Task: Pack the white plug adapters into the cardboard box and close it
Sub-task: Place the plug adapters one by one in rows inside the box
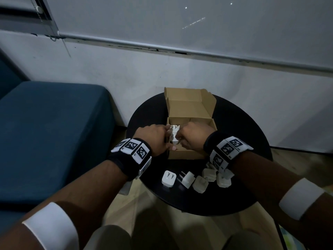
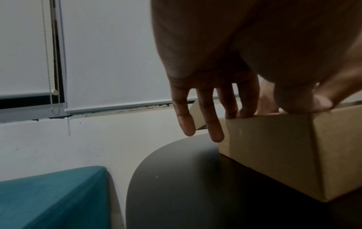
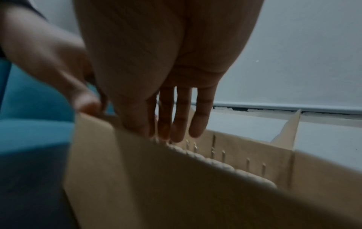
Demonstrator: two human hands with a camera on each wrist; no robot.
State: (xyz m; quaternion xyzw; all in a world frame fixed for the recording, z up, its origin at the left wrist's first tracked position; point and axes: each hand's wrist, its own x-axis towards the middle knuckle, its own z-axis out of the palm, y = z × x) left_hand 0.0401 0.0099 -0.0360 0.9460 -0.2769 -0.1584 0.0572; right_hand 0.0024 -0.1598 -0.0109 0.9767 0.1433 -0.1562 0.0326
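An open cardboard box [image 1: 187, 154] stands on a round black table [image 1: 237, 134], its lid [image 1: 189, 103] tipped back. White plug adapters [image 1: 174, 127] sit prongs-up in its left part; their prongs [image 3: 213, 151] show over the front wall [image 3: 156, 186]. My left hand [image 1: 166, 139] is at the box's left front corner. Its thumb [image 2: 321, 105] rests on the rim, two fingers dip inside and two hang outside the wall [image 2: 274, 155]. My right hand [image 1: 182, 137] reaches straight-fingered [image 3: 176, 127] down onto the adapters. Several loose adapters [image 1: 168, 178] lie on the table in front.
A blue upholstered seat [image 1: 54, 132] stands close on the left of the table. A white wall [image 1: 234, 83] with a roller blind [image 1: 180, 18] is right behind the box. The loose adapters [image 1: 200, 184] lie partly under my right wrist.
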